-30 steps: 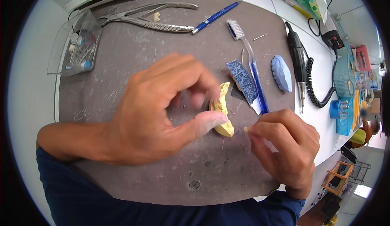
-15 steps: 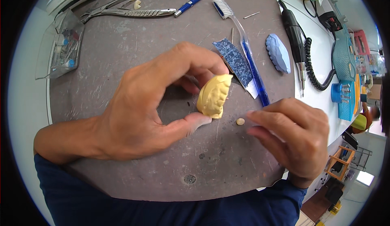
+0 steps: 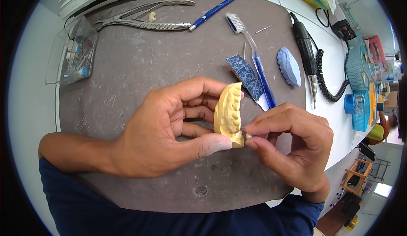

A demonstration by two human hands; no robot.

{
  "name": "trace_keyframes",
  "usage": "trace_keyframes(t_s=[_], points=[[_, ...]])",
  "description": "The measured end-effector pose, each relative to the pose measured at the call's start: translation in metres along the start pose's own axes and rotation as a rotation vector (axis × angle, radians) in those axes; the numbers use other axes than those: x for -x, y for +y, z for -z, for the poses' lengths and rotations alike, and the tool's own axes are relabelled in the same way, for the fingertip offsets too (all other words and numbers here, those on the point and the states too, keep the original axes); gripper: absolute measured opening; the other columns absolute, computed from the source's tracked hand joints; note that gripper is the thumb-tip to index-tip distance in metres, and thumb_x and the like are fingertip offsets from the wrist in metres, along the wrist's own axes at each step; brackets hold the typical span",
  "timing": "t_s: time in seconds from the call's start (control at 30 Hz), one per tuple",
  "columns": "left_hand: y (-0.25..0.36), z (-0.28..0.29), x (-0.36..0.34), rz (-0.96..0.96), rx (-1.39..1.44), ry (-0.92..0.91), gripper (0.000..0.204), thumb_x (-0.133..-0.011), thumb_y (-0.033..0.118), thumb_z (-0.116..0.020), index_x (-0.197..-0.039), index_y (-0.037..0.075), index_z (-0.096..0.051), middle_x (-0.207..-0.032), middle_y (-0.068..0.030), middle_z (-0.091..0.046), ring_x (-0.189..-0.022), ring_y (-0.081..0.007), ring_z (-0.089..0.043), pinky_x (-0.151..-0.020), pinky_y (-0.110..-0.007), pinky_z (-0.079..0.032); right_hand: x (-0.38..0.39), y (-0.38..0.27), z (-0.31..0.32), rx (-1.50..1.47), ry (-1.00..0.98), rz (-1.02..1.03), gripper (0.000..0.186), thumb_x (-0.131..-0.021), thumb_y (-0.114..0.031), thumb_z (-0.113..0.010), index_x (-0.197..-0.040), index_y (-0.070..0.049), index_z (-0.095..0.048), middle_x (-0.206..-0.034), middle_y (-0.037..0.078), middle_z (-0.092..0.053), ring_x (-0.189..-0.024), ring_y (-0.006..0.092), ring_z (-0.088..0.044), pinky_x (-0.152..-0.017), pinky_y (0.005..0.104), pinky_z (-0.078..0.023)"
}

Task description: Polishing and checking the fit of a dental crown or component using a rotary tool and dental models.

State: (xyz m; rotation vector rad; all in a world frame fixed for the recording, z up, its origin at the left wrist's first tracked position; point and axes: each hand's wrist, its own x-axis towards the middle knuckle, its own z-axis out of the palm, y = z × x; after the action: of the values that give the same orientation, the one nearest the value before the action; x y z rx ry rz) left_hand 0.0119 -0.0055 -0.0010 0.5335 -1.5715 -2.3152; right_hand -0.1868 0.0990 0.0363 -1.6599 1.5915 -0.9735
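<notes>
My left hand grips a yellow dental cast upright between thumb and fingers, its row of teeth facing right. Just right of the cast's lower end, my right hand pinches a small pale tooth-like piece between thumb and index finger. Beyond my hands lie a strip of blue mottled sandpaper, a toothbrush with a blue handle and a light-blue molded dental piece.
The grey mat carries pliers, a blue pen and small pins. A clear box of tools sits left. Right are a black handpiece with coiled cord and blue holders.
My left hand has picked up the yellow cast and turned its toothed side rightward. My right hand has moved in beside the cast's lower end with the small piece.
</notes>
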Motion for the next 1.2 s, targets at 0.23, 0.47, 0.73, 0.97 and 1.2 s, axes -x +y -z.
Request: trace_keyframes(t_s=[0.23,0.47,0.73,0.97,1.2], points=[[-0.004,0.000,-0.001,-0.062,-0.017,-0.014,0.058,-0.082,-0.004,-0.069,-0.132,-0.008,-0.039,-0.116,-0.0192,-0.057,-0.111,-0.0208,-0.061,-0.093,-0.032,-0.056,-0.002,0.006,-0.006,-0.201,-0.015,-0.034,0.014,-0.072,0.004,-0.077,-0.083,0.004,-0.068,-0.083,0.015,-0.070,-0.073,0.0169,-0.067,-0.068,0.0254,-0.052],[-0.001,0.000,0.000,-0.019,0.009,-0.003,0.059,-0.082,-0.004,-0.070,-0.132,-0.008,-0.040,-0.116,-0.0194,-0.058,-0.111,-0.0205,-0.061,-0.093,-0.031,-0.056,-0.006,0.010,-0.005,-0.155,-0.044,0.106,0.013,-0.077,0.005,-0.074,-0.089,0.003,-0.069,-0.083,0.012,-0.070,-0.069,0.0122,-0.067,-0.059,0.0215,-0.053],[0.001,-0.001,-0.001,0.005,0.036,0.016,0.059,-0.081,-0.004,-0.071,-0.132,-0.008,-0.040,-0.115,-0.0183,-0.059,-0.111,-0.0207,-0.061,-0.092,-0.030,-0.056,-0.005,0.007,-0.005,-0.147,-0.034,-0.017,0.009,-0.079,0.000,-0.073,-0.087,0.002,-0.070,-0.079,0.009,-0.069,-0.066,0.0099,-0.065,-0.058,0.0205,-0.051],[-0.001,0.000,0.000,-0.016,0.017,0.003,0.059,-0.080,-0.006,-0.071,-0.131,-0.007,-0.042,-0.115,-0.0192,-0.059,-0.110,-0.0207,-0.061,-0.093,-0.030,-0.056,-0.007,0.012,-0.007,-0.108,-0.051,0.067,0.012,-0.078,-0.001,-0.075,-0.088,0.000,-0.070,-0.078,0.007,-0.069,-0.066,0.0095,-0.063,-0.056,0.0220,-0.048],[-0.002,0.002,-0.005,-0.086,0.144,-0.011,0.058,-0.087,-0.007,-0.060,-0.139,-0.006,-0.034,-0.124,-0.0217,-0.057,-0.113,-0.0232,-0.060,-0.094,-0.034,-0.055,-0.007,0.014,0.014,0.242,0.295,0.238,0.025,-0.075,-0.011,-0.079,-0.093,0.002,-0.068,-0.082,0.010,-0.068,-0.068,0.0157,-0.064,-0.058,0.0249,-0.049]])
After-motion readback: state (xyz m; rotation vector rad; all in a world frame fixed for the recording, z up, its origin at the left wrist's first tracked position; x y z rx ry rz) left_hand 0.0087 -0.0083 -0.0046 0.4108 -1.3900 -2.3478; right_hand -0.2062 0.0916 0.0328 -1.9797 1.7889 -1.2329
